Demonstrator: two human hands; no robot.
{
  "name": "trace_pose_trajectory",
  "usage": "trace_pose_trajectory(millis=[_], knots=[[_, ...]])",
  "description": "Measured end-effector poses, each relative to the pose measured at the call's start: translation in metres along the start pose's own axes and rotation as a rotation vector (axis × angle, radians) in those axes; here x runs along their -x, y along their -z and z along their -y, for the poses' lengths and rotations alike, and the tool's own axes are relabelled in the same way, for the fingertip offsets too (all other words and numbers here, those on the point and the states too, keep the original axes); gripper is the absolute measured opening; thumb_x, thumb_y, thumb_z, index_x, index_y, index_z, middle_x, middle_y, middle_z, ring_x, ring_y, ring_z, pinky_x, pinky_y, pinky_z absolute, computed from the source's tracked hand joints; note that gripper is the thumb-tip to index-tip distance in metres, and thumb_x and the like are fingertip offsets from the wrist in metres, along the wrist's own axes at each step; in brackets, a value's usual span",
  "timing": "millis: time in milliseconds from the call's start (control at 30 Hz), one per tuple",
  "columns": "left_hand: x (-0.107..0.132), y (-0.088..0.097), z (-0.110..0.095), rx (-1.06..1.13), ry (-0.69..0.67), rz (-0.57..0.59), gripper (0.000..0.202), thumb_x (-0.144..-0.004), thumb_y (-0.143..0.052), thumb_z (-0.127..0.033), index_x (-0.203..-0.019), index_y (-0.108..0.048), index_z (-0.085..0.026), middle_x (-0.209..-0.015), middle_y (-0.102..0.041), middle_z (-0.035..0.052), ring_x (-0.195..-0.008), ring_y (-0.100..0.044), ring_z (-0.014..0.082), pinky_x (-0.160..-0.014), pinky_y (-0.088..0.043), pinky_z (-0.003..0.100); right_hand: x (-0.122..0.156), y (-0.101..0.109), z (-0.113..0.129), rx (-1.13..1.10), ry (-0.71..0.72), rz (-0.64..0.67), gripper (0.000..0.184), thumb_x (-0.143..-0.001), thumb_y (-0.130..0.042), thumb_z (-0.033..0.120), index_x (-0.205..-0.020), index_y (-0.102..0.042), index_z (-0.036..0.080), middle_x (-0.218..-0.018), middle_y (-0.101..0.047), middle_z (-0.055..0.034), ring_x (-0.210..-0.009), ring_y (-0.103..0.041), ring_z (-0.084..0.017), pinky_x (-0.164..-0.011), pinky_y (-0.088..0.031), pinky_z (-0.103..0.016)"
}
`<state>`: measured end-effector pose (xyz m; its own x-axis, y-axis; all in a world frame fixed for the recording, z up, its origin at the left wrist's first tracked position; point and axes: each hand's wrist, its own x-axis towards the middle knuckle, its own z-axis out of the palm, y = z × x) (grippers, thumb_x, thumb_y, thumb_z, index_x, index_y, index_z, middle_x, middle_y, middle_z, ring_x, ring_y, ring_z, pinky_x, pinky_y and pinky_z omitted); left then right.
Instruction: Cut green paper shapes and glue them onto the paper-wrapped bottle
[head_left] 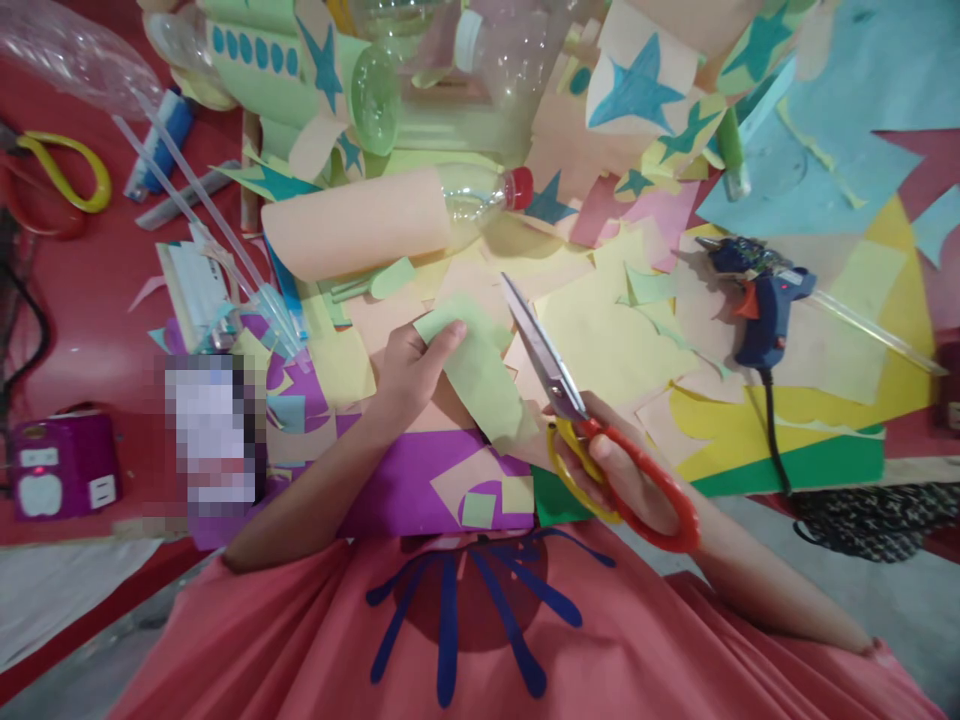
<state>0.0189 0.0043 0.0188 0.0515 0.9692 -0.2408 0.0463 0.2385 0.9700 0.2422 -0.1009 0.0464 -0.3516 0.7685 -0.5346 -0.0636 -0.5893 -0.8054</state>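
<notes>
- One pale green paper strip (491, 365), mid-table, over paper scraps (341, 370). Hands?
- Apart from each other. Left hand (412, 375) pinches the strip's upper end, thumb on top. Right hand (607, 460) is clamped on the red-and-yellow-handled scissors (551, 365).
- Risk?
- Blades just beside the strip. A cut could wander if the lower end sags, or nick loose scraps underneath.
- Further out?
- Peach-wrapped bottle (360, 225) lies on its side beyond the strip; a knock could roll it. Glue gun (769, 310), over on the right, rests on paper. Can't tell if it's hot; if so, drips could spoil sheets. Snagged cord (772, 430) could drag it.
</notes>
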Motion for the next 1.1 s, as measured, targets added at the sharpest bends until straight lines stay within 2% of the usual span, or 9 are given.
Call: trace_pose_trajectory(millis=[100, 200, 333, 533, 767, 833, 900, 967, 1100], knots=[[-0.005, 0.002, 0.007, 0.028, -0.014, -0.008, 0.032, -0.079, -0.07, -0.051, -0.074, -0.066, -0.019, -0.07, -0.068, 0.0014, -0.073, -0.067, 0.0188, -0.066, -0.055, 0.029, 0.004, 0.019, 0.023, 0.209, -0.008, -0.131, 0.045, -0.089, -0.063, 0.07, -0.108, -0.059, 0.03, -0.061, -0.05, 0.0061, -0.038, -0.041, -0.011, -0.033, -0.032, -0.024], [-0.01, 0.004, 0.01, 0.022, -0.014, -0.022, 0.026, -0.074, -0.074, -0.044, -0.076, -0.065, -0.019, -0.073, -0.069, 0.0013, -0.074, -0.068, 0.0191, -0.067, -0.057, 0.03, 0.001, 0.039, 0.044, 0.591, 0.06, -0.323, 0.051, -0.082, -0.066, 0.074, -0.106, -0.06, 0.029, -0.062, -0.053, 0.0037, -0.041, -0.044, -0.014, -0.039, -0.036, -0.029], [-0.014, 0.005, 0.006, 0.044, -0.028, 0.03, 0.034, -0.067, -0.084, -0.04, -0.087, -0.064, -0.021, -0.067, -0.064, -0.0029, -0.056, -0.061, 0.0132, -0.05, -0.051, 0.024, -0.016, 0.055, 0.059, 1.029, 0.093, -0.632, 0.055, -0.079, -0.065, 0.067, -0.112, -0.066, 0.023, -0.072, -0.066, -0.0053, -0.061, -0.061, -0.025, -0.056, -0.044, -0.035], [-0.015, 0.006, 0.002, 0.057, -0.037, 0.059, 0.056, -0.066, -0.09, -0.048, -0.105, -0.057, -0.024, -0.068, -0.062, -0.0057, -0.051, -0.057, 0.0096, -0.045, -0.045, 0.02, -0.042, 0.065, 0.063, 1.205, -0.014, -0.667, 0.052, -0.073, -0.068, 0.021, -0.125, -0.069, 0.018, -0.107, -0.078, -0.0164, -0.094, -0.072, -0.031, -0.082, -0.055, -0.041], [-0.018, 0.006, 0.006, 0.039, -0.054, 0.073, 0.041, -0.07, -0.08, -0.042, -0.1, -0.058, -0.025, -0.072, -0.062, -0.0033, -0.058, -0.059, 0.0121, -0.05, -0.045, 0.022, -0.036, 0.067, 0.069, 1.486, 0.183, -0.805, 0.04, -0.086, -0.066, 0.036, -0.121, -0.073, 0.019, -0.112, -0.078, -0.0197, -0.105, -0.07, -0.037, -0.086, -0.055, -0.049], [-0.018, 0.006, 0.005, 0.051, -0.039, 0.08, 0.038, -0.069, -0.077, -0.036, -0.101, -0.059, -0.025, -0.07, -0.059, -0.0037, -0.055, -0.055, 0.0118, -0.047, -0.043, 0.022, -0.042, 0.059, 0.071, 1.354, 0.329, -0.751, 0.031, -0.087, -0.064, 0.034, -0.111, -0.075, 0.019, -0.099, -0.077, -0.0145, -0.087, -0.07, -0.029, -0.079, -0.054, -0.042], [-0.018, 0.006, 0.004, 0.055, -0.035, 0.085, 0.037, -0.068, -0.074, -0.032, -0.102, -0.06, -0.025, -0.067, -0.057, -0.0047, -0.052, -0.052, 0.0111, -0.045, -0.041, 0.023, -0.053, 0.045, 0.069, 1.105, 0.402, -0.537, 0.022, -0.089, -0.061, 0.036, -0.099, -0.075, 0.021, -0.082, -0.073, -0.0061, -0.065, -0.061, -0.018, -0.064, -0.049, -0.032], [-0.018, 0.006, 0.004, 0.052, -0.038, 0.085, 0.036, -0.068, -0.072, -0.029, -0.103, -0.062, -0.025, -0.065, -0.056, -0.0059, -0.049, -0.049, 0.0099, -0.045, -0.04, 0.022, -0.068, 0.03, 0.063, 0.886, 0.407, -0.304, 0.022, -0.092, -0.06, 0.04, -0.087, -0.072, 0.022, -0.079, -0.07, -0.0033, -0.06, -0.056, -0.014, -0.058, -0.044, -0.028], [-0.018, 0.006, 0.007, 0.023, -0.065, 0.09, 0.034, -0.07, -0.073, -0.029, -0.103, -0.065, -0.024, -0.064, -0.055, -0.0062, -0.049, -0.049, 0.0096, -0.047, -0.039, 0.023, -0.097, 0.007, 0.048, 0.571, 0.4, -0.154, 0.03, -0.093, -0.06, 0.045, -0.076, -0.064, 0.02, -0.066, -0.059, 0.0016, -0.058, -0.049, -0.011, -0.055, -0.038, -0.026]])
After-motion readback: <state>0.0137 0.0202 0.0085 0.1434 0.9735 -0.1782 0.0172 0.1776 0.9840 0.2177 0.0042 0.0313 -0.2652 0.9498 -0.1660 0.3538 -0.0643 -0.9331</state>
